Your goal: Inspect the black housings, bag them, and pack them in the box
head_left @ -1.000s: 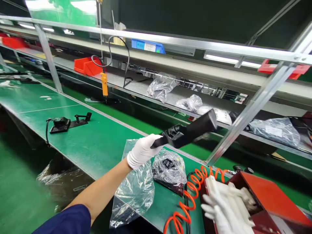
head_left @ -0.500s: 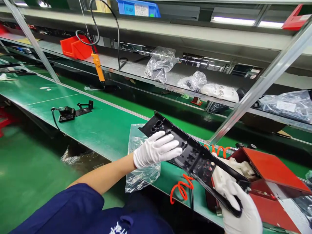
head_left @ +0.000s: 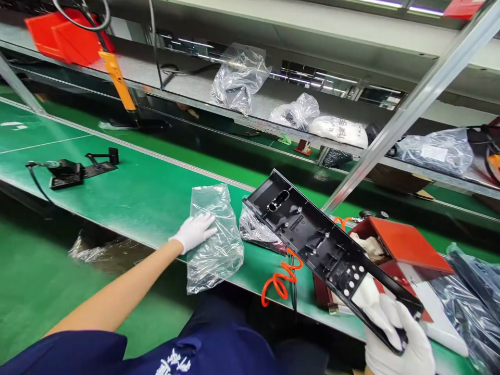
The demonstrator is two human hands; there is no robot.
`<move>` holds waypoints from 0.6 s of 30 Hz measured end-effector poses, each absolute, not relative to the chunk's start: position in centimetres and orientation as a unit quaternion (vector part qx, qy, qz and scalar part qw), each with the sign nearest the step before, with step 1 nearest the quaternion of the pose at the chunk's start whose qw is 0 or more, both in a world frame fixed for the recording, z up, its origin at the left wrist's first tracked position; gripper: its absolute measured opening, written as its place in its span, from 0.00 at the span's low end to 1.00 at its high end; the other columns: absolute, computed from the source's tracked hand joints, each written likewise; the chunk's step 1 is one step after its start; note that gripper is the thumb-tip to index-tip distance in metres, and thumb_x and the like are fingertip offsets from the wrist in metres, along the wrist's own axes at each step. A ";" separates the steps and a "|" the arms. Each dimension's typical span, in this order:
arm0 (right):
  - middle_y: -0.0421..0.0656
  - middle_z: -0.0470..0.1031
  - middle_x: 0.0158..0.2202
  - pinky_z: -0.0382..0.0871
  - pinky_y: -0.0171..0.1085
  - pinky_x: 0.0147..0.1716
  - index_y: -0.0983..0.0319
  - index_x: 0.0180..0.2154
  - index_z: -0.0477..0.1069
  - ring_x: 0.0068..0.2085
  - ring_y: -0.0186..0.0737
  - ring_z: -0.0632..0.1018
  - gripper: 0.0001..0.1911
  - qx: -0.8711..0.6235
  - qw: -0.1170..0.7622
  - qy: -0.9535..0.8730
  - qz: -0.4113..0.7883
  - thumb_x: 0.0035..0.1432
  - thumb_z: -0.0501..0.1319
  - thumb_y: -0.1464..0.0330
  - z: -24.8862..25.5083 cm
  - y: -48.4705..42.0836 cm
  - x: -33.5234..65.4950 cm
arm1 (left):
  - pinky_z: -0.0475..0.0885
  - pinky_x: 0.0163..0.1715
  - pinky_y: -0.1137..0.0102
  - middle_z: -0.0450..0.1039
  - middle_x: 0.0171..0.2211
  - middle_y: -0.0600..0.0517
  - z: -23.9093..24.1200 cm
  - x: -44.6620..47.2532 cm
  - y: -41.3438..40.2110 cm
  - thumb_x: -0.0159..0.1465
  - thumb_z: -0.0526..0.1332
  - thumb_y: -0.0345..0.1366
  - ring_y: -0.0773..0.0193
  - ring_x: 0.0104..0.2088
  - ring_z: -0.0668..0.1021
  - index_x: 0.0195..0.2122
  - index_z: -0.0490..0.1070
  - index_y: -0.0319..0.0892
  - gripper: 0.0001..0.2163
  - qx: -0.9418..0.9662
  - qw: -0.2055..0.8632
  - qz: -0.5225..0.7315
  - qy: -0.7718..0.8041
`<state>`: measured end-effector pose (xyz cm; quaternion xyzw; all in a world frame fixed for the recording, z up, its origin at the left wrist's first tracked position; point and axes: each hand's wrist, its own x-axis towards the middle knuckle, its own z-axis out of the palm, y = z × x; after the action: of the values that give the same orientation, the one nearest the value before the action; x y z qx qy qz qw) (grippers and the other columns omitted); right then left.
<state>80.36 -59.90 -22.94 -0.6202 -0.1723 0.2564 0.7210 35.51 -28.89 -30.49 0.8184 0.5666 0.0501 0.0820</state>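
My right hand point(head_left: 398, 333), in a white glove, grips the near end of a long black plastic housing point(head_left: 302, 221). The housing is held tilted above the bench, its ribbed hollow inside facing me, with several round holes toward my hand. My left hand point(head_left: 196, 232), also gloved in white, lies with its fingers stretched out on the left edge of a clear plastic bag point(head_left: 219, 250). That bag lies flat at the bench's front edge and looks empty. Partly behind the housing is another clear bag point(head_left: 258, 226) with something dark in it.
A red machine point(head_left: 406, 245) stands at the right, near an orange coiled hose point(head_left: 279, 281). Bagged dark parts point(head_left: 472, 302) lie beyond it. On the left are a black fixture point(head_left: 66, 172) and a hanging orange screwdriver point(head_left: 117, 78). A metal post point(head_left: 406, 112) rises behind.
My left hand has left the housing and moved left and down onto the clear bag. The housing has shifted right, still in my right hand. The view has turned slightly right and downward.
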 end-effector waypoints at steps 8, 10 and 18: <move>0.36 0.61 0.22 0.69 0.33 0.26 0.62 0.30 0.56 0.21 0.24 0.59 0.20 -0.566 0.776 -0.107 0.257 0.42 0.66 0.63 -19.5 -58.7 76.6 | 0.64 0.66 0.58 0.61 0.72 0.40 -27.4 35.9 -25.1 0.72 0.51 0.51 0.46 0.69 0.69 0.73 0.59 0.38 0.33 0.815 0.123 0.084 0.559; 0.34 0.54 0.20 0.63 0.30 0.23 0.62 0.28 0.51 0.19 0.20 0.51 0.21 -0.555 0.779 -0.141 0.256 0.43 0.65 0.64 -18.7 -58.2 76.3 | 0.62 0.67 0.58 0.57 0.74 0.41 -27.2 36.0 -24.1 0.71 0.53 0.49 0.46 0.71 0.65 0.74 0.56 0.39 0.33 0.811 0.125 0.088 0.564; 0.32 0.46 0.21 0.52 0.28 0.19 0.63 0.27 0.42 0.20 0.18 0.48 0.32 -0.515 0.793 -0.116 0.304 0.41 0.69 0.63 -17.0 -57.0 74.8 | 0.63 0.61 0.35 0.71 0.60 0.20 -25.4 34.4 -16.9 0.62 0.66 0.45 0.21 0.63 0.69 0.56 0.73 0.23 0.30 0.632 0.232 0.187 0.715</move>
<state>74.80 -56.99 -17.05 -0.5147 -0.1156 0.3039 0.7933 34.38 -16.90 -25.43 0.6323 0.7152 0.1873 0.2316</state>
